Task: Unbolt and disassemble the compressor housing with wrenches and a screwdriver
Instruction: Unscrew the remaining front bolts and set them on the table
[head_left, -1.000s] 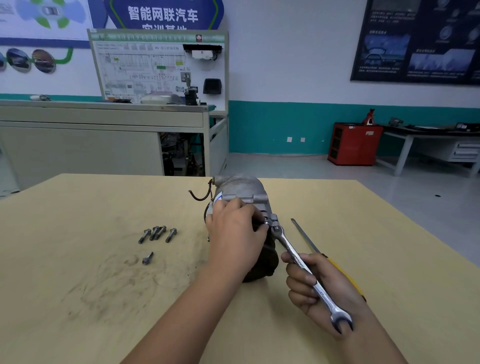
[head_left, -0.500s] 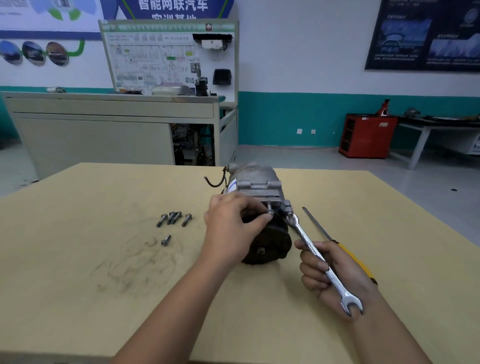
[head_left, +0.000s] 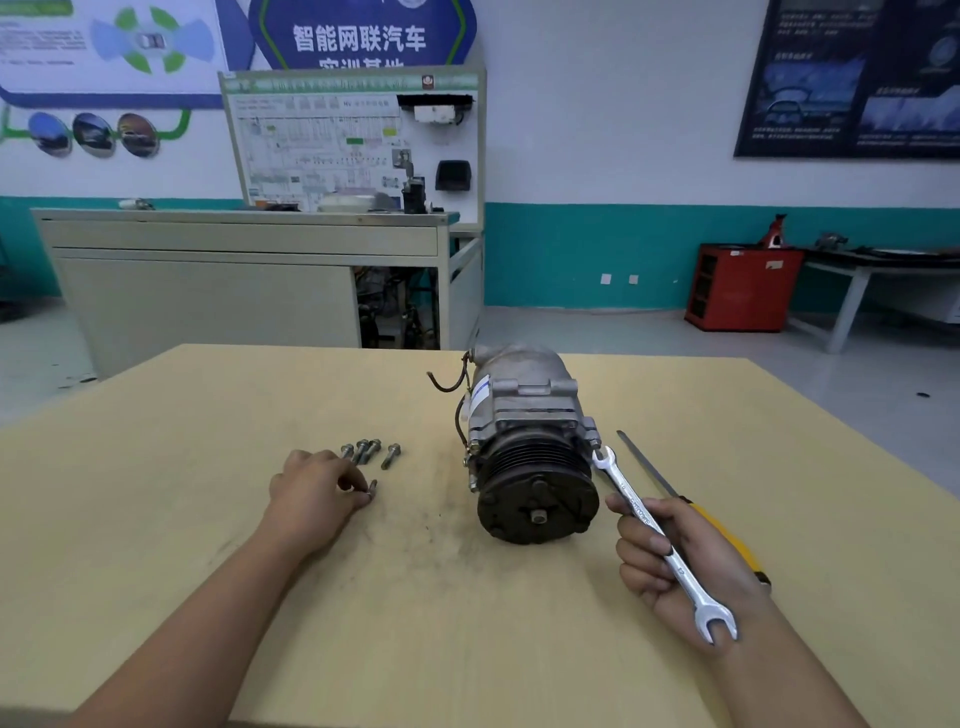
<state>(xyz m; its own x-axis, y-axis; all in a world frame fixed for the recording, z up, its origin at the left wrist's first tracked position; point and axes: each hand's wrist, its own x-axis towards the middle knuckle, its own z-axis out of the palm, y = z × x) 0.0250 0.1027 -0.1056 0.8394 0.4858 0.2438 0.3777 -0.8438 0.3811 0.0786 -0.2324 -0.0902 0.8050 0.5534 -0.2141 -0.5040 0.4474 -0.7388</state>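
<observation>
From the head camera we see the compressor (head_left: 524, 447) lying mid-tabletop (head_left: 156, 467), pulley face toward us. Our right hand (head_left: 670, 556) has its fingers wrapped round the wrench (head_left: 631, 501), whose far end sits just beside the housing's right side. A yellow-handled screwdriver (head_left: 647, 467) lies behind that hand. Our left hand (head_left: 311, 499), well apart from the compressor, pinches a loose bolt (head_left: 371, 488) near four more bolts (head_left: 366, 452).

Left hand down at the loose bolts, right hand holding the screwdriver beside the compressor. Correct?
No. The head view shows the right hand holding the wrench; the screwdriver lies on the table. The left hand at the bolts is correct.
</observation>
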